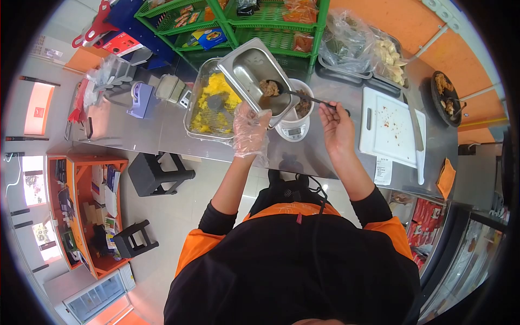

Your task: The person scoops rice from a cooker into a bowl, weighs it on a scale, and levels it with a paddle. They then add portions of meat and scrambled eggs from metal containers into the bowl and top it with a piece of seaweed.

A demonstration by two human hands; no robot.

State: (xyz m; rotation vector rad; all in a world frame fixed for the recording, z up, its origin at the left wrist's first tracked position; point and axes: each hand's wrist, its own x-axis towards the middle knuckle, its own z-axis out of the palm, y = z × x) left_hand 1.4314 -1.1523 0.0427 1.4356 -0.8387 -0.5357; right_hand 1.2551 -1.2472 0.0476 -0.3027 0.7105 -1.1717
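Head camera: the left hand (251, 127), in a clear plastic glove, is closed on the near end of a rectangular stainless-steel pan (246, 67), which is held tilted above a grey metal table (330, 157). The right hand (338, 127) is bare, its thumb and fingers pinched together on the handle of a long black spoon (311, 98), whose head is inside the pan beside a clump of brown, crumbly food (269, 88). Just right of the pan, partly hidden by it, a round white bowl (303, 85) with more brown food inside stands on a white digital kitchen scale (293, 132); whether the pan touches the bowl cannot be told. Left of the pan is a rectangular see-through tray (188, 124) of bright yellow food (216, 84), a dark grey scoop (218, 101) lying in it. Well to the right, a white rectangular cutting board (379, 141) carries reddish-brown crumbs and a long knife with a white handle (420, 168); a printed paper slip (383, 170) lies at its near edge. A green plastic rack (234, 38) stands behind the pan.
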